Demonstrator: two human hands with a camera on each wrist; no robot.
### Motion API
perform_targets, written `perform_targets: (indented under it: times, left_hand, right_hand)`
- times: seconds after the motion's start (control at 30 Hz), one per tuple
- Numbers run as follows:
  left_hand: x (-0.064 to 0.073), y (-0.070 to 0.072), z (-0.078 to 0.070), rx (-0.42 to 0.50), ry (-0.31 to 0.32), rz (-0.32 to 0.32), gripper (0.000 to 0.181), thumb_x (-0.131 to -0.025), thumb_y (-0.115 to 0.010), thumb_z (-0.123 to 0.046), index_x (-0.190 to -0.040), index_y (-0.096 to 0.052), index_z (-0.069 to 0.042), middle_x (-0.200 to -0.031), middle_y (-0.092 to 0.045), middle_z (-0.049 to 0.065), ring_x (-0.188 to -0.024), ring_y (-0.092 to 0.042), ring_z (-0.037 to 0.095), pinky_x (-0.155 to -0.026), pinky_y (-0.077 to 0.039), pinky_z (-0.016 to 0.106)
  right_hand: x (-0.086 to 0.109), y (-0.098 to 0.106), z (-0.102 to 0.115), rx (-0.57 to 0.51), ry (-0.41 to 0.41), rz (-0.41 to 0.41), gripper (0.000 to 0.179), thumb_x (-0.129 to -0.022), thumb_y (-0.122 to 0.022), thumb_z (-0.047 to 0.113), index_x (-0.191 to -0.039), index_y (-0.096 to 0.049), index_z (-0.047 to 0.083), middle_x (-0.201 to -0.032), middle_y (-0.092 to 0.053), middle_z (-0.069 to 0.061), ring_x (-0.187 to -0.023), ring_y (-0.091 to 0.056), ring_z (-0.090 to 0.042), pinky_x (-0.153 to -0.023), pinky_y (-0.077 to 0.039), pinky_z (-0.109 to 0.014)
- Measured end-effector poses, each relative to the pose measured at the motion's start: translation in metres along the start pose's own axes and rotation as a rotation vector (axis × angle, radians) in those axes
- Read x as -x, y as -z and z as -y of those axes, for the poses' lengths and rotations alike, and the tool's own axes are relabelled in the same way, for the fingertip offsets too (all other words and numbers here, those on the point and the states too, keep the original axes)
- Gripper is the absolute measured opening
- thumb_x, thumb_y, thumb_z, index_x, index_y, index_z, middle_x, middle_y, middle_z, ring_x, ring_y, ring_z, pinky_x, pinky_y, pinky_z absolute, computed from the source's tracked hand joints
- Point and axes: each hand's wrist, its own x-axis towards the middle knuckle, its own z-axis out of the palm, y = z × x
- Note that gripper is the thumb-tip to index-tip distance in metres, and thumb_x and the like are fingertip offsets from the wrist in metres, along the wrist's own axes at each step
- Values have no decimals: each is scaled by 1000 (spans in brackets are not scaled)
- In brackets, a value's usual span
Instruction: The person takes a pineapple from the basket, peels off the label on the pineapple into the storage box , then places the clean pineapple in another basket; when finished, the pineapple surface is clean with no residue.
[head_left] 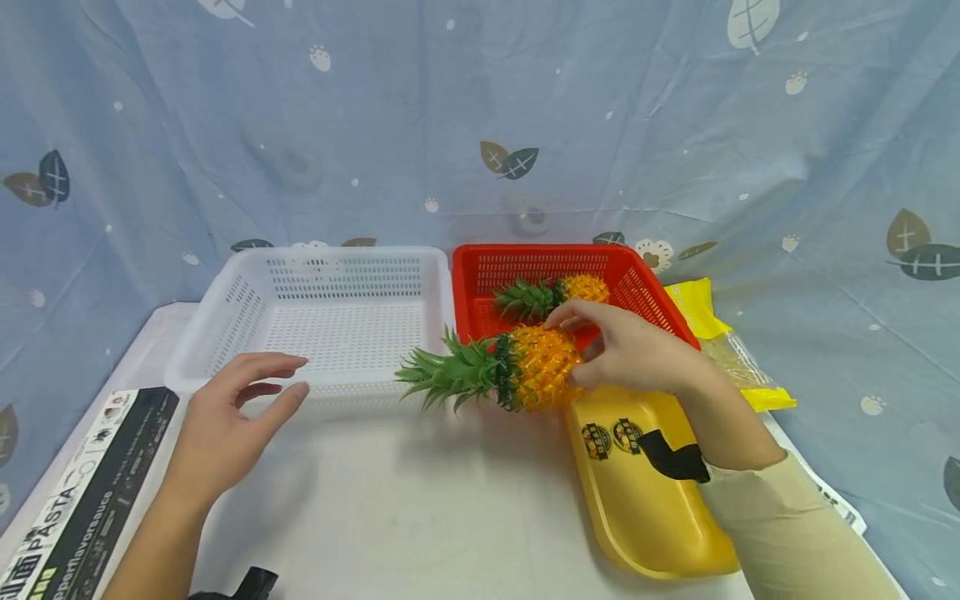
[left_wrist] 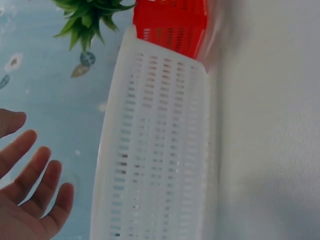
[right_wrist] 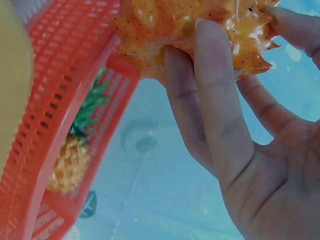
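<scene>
A toy-like orange pineapple (head_left: 542,368) with a green leafy crown is held by its base end in my right hand (head_left: 628,348), crown toward the left. It hangs in front of the red basket (head_left: 675,321). In the right wrist view, fingers and thumb grip the spiky glossy pineapple (right_wrist: 145,30). Inside the red basket lies a smaller-looking pineapple (head_left: 587,288). My left hand (head_left: 225,421) holds nothing and hovers by the near left corner of the white basket (head_left: 341,325), fingers spread and slightly bent. The left wrist view shows its loose fingers (left_wrist: 42,185) beside the white basket.
A yellow tray (head_left: 652,508) with two round stickers stands under my right forearm. Right of the red basket lies a yellow-and-clear packet (head_left: 735,354). A long black-and-white pasta box (head_left: 90,492) runs along the left side. A patterned blue cloth (head_left: 420,125) hangs behind the white table (head_left: 435,508).
</scene>
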Motion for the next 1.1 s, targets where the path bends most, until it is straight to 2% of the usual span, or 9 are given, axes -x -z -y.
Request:
perform_targets:
  times: [0.1,0.17,0.4,0.53,0.63,0.87,1.1]
  left_hand:
    - [0,5,4,-5,33,-19,33,-90,-76,-1,-123,-73,-6,-117,-63,-22,-105,-60,-9,-90,-46,3]
    - [0,8,7,-9,59,-28,32,-91,-76,-2,-123,-73,-6,-116,-62,-25,-102,-61,-10,-89,-46,2]
    - [0,22,16,-54,133,-68,31,-93,-75,-8,-124,-72,-5,-115,-61,-27,-100,-61,-12,-87,-45,-1]
    - [1,31,23,-80,215,-76,33,-96,-74,-16,-126,-71,-5,-114,-59,-31,-100,-58,-16,-85,-43,-3]
    - [3,37,29,-110,273,-79,36,-97,-72,-22,-129,-70,-6,-112,-57,-34,-100,-55,-18,-82,-41,-4]
    - [6,48,40,-145,346,-95,40,-98,-71,-24,-132,-68,-4,-109,-54,-38,-98,-53,-19,-76,-42,-3]
    - [8,63,52,-160,473,-96,44,-98,-70,-33,-137,-67,-12,-103,-53,-38,-90,-52,-20,-70,-42,-1]
  right_hand:
    - [0,7,-2,-31,-16,-1,55,-82,-72,4,-133,-57,16,-139,-58,-13,-103,-63,-28,-83,-58,-36]
    - [0,11,-4,-55,-33,0,56,-82,-72,3,-134,-57,15,-141,-56,-14,-103,-63,-28,-81,-59,-36]
    - [-1,27,-7,-63,-70,-14,56,-82,-69,2,-135,-55,16,-143,-51,-14,-91,-71,-25,-79,-62,-37]
    - [-3,36,-11,-78,-89,-15,56,-86,-67,2,-138,-52,13,-146,-47,-18,-85,-74,-25,-79,-64,-40]
    - [-5,41,-16,-94,-108,-17,54,-89,-67,3,-140,-50,11,-149,-44,-22,-88,-74,-25,-80,-64,-43]
    - [-10,50,-35,-141,-122,-21,56,-92,-67,3,-143,-45,7,-152,-39,-27,-89,-74,-30,-79,-65,-45]
    - [-14,56,-52,-136,-158,-42,58,-92,-70,6,-144,-44,7,-153,-38,-27,-87,-75,-36,-79,-65,-44]
